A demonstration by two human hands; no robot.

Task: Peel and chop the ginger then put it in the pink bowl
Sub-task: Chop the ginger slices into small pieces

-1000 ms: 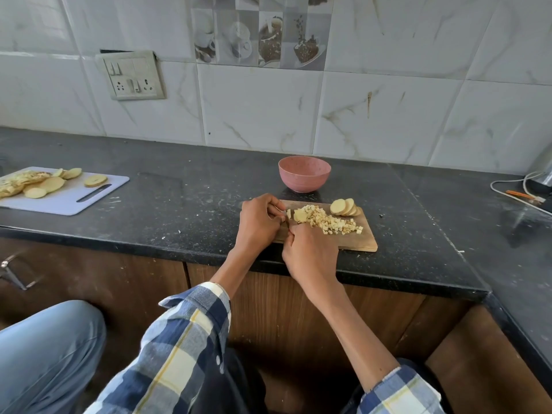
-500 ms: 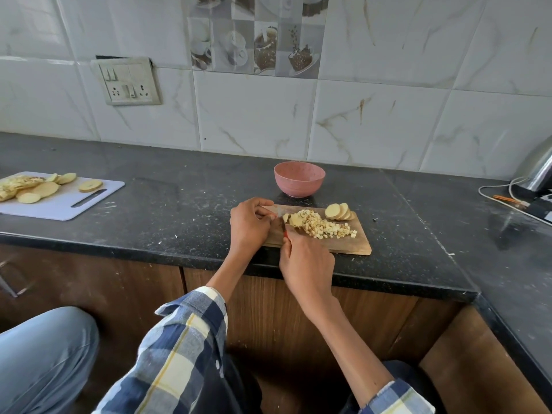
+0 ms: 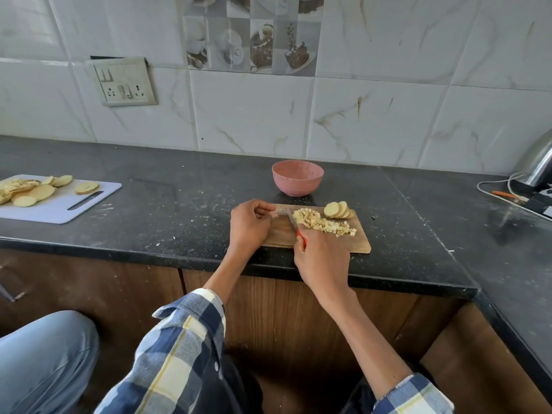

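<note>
Ginger lay in two lots on a wooden chopping board (image 3: pixel 352 245) at the front edge of a dark worktop (image 3: pixel 185 216): a heap of chopped ginger (image 3: pixel 321 224) just beyond the right hand (image 3: pixel 324 258), and a short row of ginger slices (image 3: pixel 337 210) leaning together at the board's far side, past the heap. The right hand was closed around the red handle of a small knife (image 3: pixel 291 221), whose blade angled away from the hand across the board, its far end beside the left hand's fingertips and its edge touching the near-left fringe of the heap. The left hand (image 3: pixel 249 227) rested on the board's left end with its fingers curled, thumb and fingertips drawn together near the blade; whether they pinched a piece of ginger could not be made out. A pink bowl (image 3: pixel 297 177) stood on the worktop just behind the board, beyond both hands, apart from the ginger. Well to the left of the left hand sat a white cutting board (image 3: pixel 59 212) carrying pale round slices and a second, dark-handled knife (image 3: pixel 85 200). Far to the right of the right hand, a metal kettle (image 3: pixel 537 162) and cables (image 3: pixel 504 194) occupied the corner by the tiled wall.
</note>
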